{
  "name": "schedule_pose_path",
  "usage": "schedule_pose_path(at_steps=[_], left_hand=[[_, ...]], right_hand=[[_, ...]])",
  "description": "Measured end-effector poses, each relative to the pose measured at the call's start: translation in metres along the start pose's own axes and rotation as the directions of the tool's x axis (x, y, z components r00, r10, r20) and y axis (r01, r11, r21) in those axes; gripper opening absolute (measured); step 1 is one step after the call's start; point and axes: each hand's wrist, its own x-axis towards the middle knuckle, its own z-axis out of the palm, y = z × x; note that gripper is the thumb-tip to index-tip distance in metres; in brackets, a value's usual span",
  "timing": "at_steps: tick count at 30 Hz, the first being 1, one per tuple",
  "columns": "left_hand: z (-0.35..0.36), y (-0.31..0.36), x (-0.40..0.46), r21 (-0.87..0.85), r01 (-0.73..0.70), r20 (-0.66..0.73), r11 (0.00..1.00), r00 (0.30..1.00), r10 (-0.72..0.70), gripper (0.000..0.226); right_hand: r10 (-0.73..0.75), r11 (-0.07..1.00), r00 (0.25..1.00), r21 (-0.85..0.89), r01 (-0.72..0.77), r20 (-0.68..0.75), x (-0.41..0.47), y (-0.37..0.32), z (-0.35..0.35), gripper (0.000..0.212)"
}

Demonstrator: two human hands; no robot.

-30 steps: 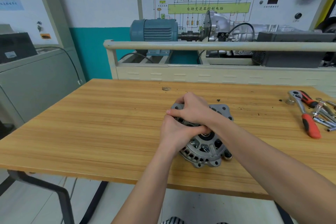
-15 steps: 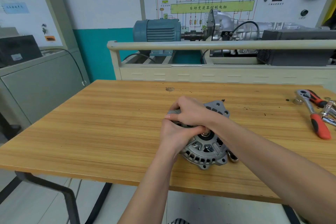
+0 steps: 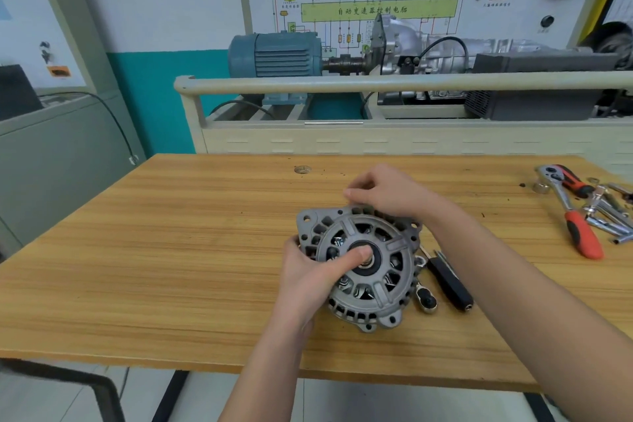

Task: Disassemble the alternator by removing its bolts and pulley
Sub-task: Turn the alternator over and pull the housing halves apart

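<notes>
Here both hands clasp the alternator (image 3: 363,267): left hand (image 3: 308,274) thumb on hub, right hand (image 3: 387,193) atop.

A wooden table (image 3: 171,250) carries the alternator (image 3: 363,267), a black-handled ratchet (image 3: 445,279) and a red-handled ratchet (image 3: 575,219).

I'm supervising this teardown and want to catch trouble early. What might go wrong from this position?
1. The alternator sits near the table's front edge; only the left hand grips its rim, so a hard pull might slide it off.
2. The right hand works at the far rim, fingers close to the housing's vents, a possible pinch.
3. The black-handled tool lies right beside the housing and may get knocked.
</notes>
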Motion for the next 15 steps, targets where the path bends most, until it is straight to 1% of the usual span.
schedule_pose_path(at_steps=[1,3,5,6,7,8,9,10,11,12,13,15], left_hand=[[0.000,0.000,0.000,0.002,-0.011,0.009,1.000,1.000,0.011,0.095],[-0.002,0.000,0.000,0.013,-0.033,0.026,0.999,0.999,0.033,0.098],[-0.004,0.001,0.001,-0.008,-0.026,0.029,1.000,0.999,0.027,0.097],[-0.005,0.000,0.004,-0.023,-0.024,0.019,0.999,1.000,0.024,0.093],[-0.007,-0.002,0.007,-0.041,-0.029,-0.001,0.999,1.000,0.029,0.085],[-0.009,-0.004,0.011,-0.076,-0.042,-0.017,0.996,0.999,0.041,0.076],[-0.010,-0.007,0.015,-0.122,-0.062,-0.025,0.991,0.998,0.060,0.065],[-0.010,-0.009,0.017,-0.168,-0.086,-0.027,0.982,0.996,0.082,0.059],[-0.009,-0.011,0.018,-0.203,-0.107,-0.025,0.973,0.994,0.105,0.058],[-0.006,-0.014,0.018,-0.229,-0.129,-0.019,0.965,0.992,0.128,0.061],[-0.004,-0.016,0.019,-0.244,-0.147,-0.014,0.959,0.989,0.148,0.065],[0.003,-0.020,0.022,-0.246,-0.178,-0.007,0.953,0.983,0.182,0.071]], right_hand=[[0.041,0.999,0.999,0.027,-0.040,-0.035,-0.004,0.009,-0.001,0.030],[0.115,0.986,0.992,0.125,-0.108,-0.057,-0.014,0.025,-0.002,0.032],[0.159,0.949,0.985,0.285,-0.136,-0.060,-0.027,0.038,0.001,0.034],[0.177,0.913,0.981,0.385,-0.134,-0.076,-0.032,0.043,0.005,0.035],[0.199,0.855,0.976,0.503,-0.125,-0.094,-0.036,0.047,0.012,0.034],[0.221,0.761,0.970,0.640,-0.106,-0.102,-0.039,0.050,0.020,0.034],[0.237,0.633,0.967,0.770,-0.078,-0.096,-0.041,0.051,0.028,0.034],[0.238,0.496,0.967,0.867,-0.045,-0.086,-0.043,0.052,0.034,0.031],[0.225,0.387,0.970,0.922,-0.007,-0.088,-0.044,0.054,0.039,0.028],[0.208,0.327,0.972,0.945,0.032,-0.105,-0.045,0.057,0.043,0.026],[0.198,0.306,0.972,0.950,0.065,-0.130,-0.045,0.060,0.045,0.025],[0.206,0.315,0.963,0.943,0.106,-0.177,-0.046,0.066,0.048,0.026]])
